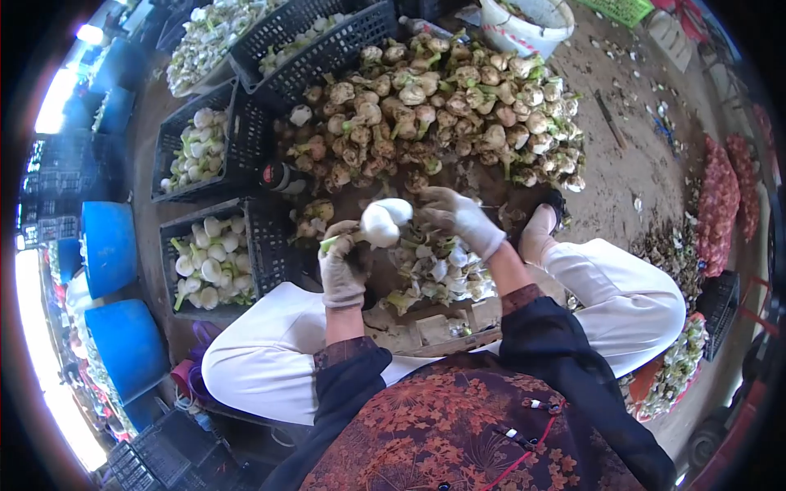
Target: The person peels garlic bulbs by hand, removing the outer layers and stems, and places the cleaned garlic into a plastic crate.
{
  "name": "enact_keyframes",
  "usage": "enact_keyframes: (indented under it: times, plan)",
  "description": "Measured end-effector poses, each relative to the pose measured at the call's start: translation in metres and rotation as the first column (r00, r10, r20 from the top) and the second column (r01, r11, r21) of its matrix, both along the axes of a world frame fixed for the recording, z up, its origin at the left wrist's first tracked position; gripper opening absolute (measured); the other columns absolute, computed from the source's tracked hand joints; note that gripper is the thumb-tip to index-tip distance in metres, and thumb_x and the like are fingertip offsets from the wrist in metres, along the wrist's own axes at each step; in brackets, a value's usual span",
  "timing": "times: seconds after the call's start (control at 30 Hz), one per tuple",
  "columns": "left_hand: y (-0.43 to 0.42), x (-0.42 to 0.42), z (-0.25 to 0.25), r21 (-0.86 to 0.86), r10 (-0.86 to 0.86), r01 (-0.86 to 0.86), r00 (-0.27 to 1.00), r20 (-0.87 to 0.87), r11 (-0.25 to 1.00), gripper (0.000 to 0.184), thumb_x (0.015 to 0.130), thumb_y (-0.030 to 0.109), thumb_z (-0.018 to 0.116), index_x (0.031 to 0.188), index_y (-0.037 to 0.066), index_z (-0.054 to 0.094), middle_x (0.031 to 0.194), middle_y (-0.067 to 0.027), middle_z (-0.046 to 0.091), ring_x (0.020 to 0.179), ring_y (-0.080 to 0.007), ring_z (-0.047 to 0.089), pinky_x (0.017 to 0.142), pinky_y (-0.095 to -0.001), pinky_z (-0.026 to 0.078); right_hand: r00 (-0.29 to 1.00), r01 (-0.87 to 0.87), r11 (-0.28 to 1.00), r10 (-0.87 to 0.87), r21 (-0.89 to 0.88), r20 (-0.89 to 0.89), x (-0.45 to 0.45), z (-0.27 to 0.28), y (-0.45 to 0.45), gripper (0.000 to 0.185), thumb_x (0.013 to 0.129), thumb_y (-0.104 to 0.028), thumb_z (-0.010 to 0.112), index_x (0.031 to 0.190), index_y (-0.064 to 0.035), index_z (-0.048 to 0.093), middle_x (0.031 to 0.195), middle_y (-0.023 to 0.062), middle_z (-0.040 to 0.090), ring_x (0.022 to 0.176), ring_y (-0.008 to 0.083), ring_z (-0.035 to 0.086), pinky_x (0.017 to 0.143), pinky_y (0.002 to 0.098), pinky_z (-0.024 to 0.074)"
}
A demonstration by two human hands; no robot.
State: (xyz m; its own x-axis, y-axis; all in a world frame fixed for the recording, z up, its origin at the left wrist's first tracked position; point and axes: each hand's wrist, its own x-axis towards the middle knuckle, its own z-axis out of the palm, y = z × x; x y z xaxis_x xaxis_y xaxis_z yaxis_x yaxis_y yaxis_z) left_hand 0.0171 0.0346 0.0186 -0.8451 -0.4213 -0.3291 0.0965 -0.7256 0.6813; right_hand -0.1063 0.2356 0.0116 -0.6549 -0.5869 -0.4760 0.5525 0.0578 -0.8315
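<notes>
My left hand (342, 266), in a pale work glove, is closed around the green stem of a garlic bulb (381, 225). The bulb is white and smooth, and it points up and to the right out of my fist. My right hand (465, 219), also gloved, hovers just right of the bulb without touching it. Its fingers reach left, slightly apart and a little blurred, and nothing shows in them. Below the hands lies a heap of peeled skins and leaves (442, 266). Beyond them spreads a large pile of soil-stained, unpeeled garlic bulbs (434, 106).
On the left stand two black crates of white bulbs, a nearer crate (266, 254) and a farther crate (239, 135). A white bucket (524, 31) stands behind the pile. Blue tubs (123, 348) are at far left. Red net sacks (718, 209) lie far right. My legs flank the skins.
</notes>
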Motion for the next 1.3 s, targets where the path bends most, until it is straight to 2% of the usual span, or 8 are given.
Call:
enact_keyframes:
  times: [0.27, 0.33, 0.6, 0.67, 0.8, 1.07, 1.23, 1.3]
  plan:
    - [0.024, -0.016, -0.059, 0.150, -0.003, -0.051, 0.939, 0.343, 0.987, 0.019, 0.089, 0.016, 0.060, 0.102, 0.003, 0.056, 0.092, -0.0097, 0.063, 0.080, -0.0223, 0.063, 0.068, -0.0380, 0.055, 0.853, -0.159, 0.971, 0.228, 0.181, -0.470, 0.032, 0.027, -0.018, 0.031, 0.080, -0.006, 0.062, 0.107, 0.0070, 0.055, 0.094, 0.0133, 0.064, 0.078, 0.0176, 0.061, 0.068, 0.0284, 0.0503]
    - [0.022, -0.020, -0.067, 0.524, -0.122, -0.087, 0.929, 0.350, 0.847, 0.022, 0.090, 0.022, 0.057, 0.103, 0.004, 0.057, 0.095, -0.0112, 0.063, 0.083, -0.0272, 0.063, 0.070, -0.0445, 0.055, 0.937, 0.263, 0.904, -0.156, -0.337, 0.313, 0.039, 0.033, -0.001, 0.023, 0.081, -0.005, 0.061, 0.100, 0.0051, 0.054, 0.086, 0.0154, 0.063, 0.075, 0.0223, 0.063, 0.063, 0.0312, 0.0524]
    - [0.008, -0.036, -0.106, 0.563, 0.070, -0.260, 0.939, 0.337, 0.785, 0.033, 0.088, 0.036, 0.045, 0.104, 0.012, 0.060, 0.101, -0.0083, 0.063, 0.090, -0.0302, 0.061, 0.077, -0.0495, 0.051, 0.772, 0.633, 0.590, -0.442, -0.501, 0.457, 0.053, 0.062, 0.069, 0.018, 0.085, -0.010, 0.059, 0.099, 0.0016, 0.054, 0.086, 0.0162, 0.063, 0.076, 0.0252, 0.063, 0.067, 0.0300, 0.0526]
    - [-0.001, -0.032, -0.101, 0.527, 0.130, -0.308, 0.929, 0.346, 0.792, 0.034, 0.087, 0.037, 0.046, 0.103, 0.012, 0.061, 0.099, -0.0089, 0.064, 0.090, -0.0302, 0.061, 0.077, -0.0501, 0.051, 0.982, 0.190, 0.958, -0.183, -0.214, 0.054, 0.027, 0.063, 0.082, 0.016, 0.084, -0.006, 0.059, 0.098, 0.0011, 0.058, 0.094, 0.0149, 0.063, 0.087, 0.0234, 0.062, 0.072, 0.0269, 0.0507]
    - [-0.015, -0.030, -0.055, 0.443, 0.212, -0.328, 0.933, 0.291, 0.834, 0.036, 0.087, 0.040, 0.049, 0.104, 0.010, 0.061, 0.102, -0.0093, 0.063, 0.092, -0.0294, 0.062, 0.077, -0.0472, 0.053, 0.808, -0.109, 0.760, 0.443, 0.641, -0.389, 0.027, 0.038, 0.024, 0.038, 0.081, -0.014, 0.062, 0.112, 0.0058, 0.055, 0.107, 0.0172, 0.062, 0.096, 0.0264, 0.061, 0.085, 0.0308, 0.0459]
    - [-0.033, -0.034, -0.081, 0.006, 0.378, -0.412, 0.841, 0.388, 0.911, 0.033, 0.087, 0.031, 0.060, 0.102, 0.001, 0.059, 0.091, -0.0091, 0.063, 0.080, -0.0240, 0.064, 0.073, -0.0385, 0.055, 0.901, -0.271, 0.938, 0.169, -0.217, -0.399, 0.052, 0.025, -0.073, 0.015, 0.085, -0.008, 0.057, 0.095, 0.0008, 0.064, 0.071, 0.0070, 0.063, 0.069, 0.0075, 0.056, 0.061, 0.0274, 0.0467]
    - [-0.131, -0.002, -0.019, 0.187, 0.659, -0.666, 0.745, 0.108, 0.722, 0.042, 0.089, 0.041, 0.048, 0.108, 0.005, 0.057, 0.105, -0.0130, 0.062, 0.093, -0.0275, 0.062, 0.078, -0.0430, 0.054, 0.496, -0.358, 0.652, 0.739, 0.668, -0.456, 0.013, -0.018, -0.030, 0.027, 0.081, -0.017, 0.060, 0.106, -0.0065, 0.060, 0.095, 0.0190, 0.065, 0.094, 0.0336, 0.061, 0.080, 0.0417, 0.0477]
    - [-0.156, 0.016, 0.014, 0.321, 0.719, -0.672, 0.694, -0.041, 0.667, 0.047, 0.088, 0.044, 0.049, 0.113, 0.005, 0.056, 0.109, -0.0147, 0.061, 0.096, -0.0277, 0.061, 0.075, -0.0421, 0.054, 0.694, -0.180, 0.583, 0.646, 0.792, -0.318, -0.012, -0.071, -0.013, 0.035, 0.077, -0.019, 0.061, 0.110, -0.0073, 0.059, 0.098, 0.0213, 0.063, 0.097, 0.0373, 0.059, 0.083, 0.0410, 0.0471]
